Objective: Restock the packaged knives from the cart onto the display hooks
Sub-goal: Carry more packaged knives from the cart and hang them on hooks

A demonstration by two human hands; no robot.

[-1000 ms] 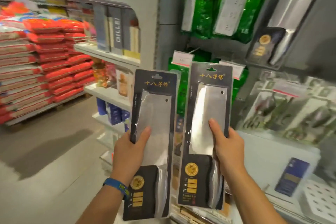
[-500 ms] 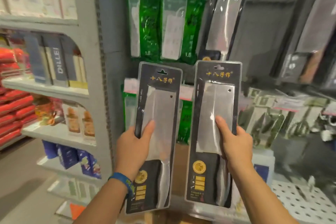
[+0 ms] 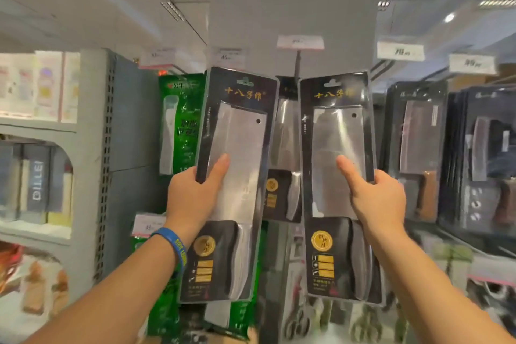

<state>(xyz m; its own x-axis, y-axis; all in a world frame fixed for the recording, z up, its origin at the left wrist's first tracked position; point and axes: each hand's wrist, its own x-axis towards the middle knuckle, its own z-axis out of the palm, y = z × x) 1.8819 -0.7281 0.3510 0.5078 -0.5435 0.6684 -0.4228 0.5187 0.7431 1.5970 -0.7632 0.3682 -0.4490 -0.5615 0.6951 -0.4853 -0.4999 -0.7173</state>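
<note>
Left hand (image 3: 192,198) grips the left packaged knife (image 3: 237,131), right hand (image 3: 377,201) the right packaged knife (image 3: 337,131), both upright (hang holes topmost, above the thumbs), flanking the farther display hook (image 3: 297,64).

The left knife pack (image 3: 237,148), held in the left hand (image 3: 192,198), and the right knife pack (image 3: 337,148), held in the right hand (image 3: 377,201), stand upright side by side before the display. Each hand grips its pack's outer edge. Behind the gap between them a hung knife pack (image 3: 284,131) hangs under a price tag (image 3: 300,42). A bagged item (image 3: 178,120) hangs behind the left pack. More knife packs (image 3: 416,134) hang to the right, and a shelf unit (image 3: 92,148) stands far left.
</note>
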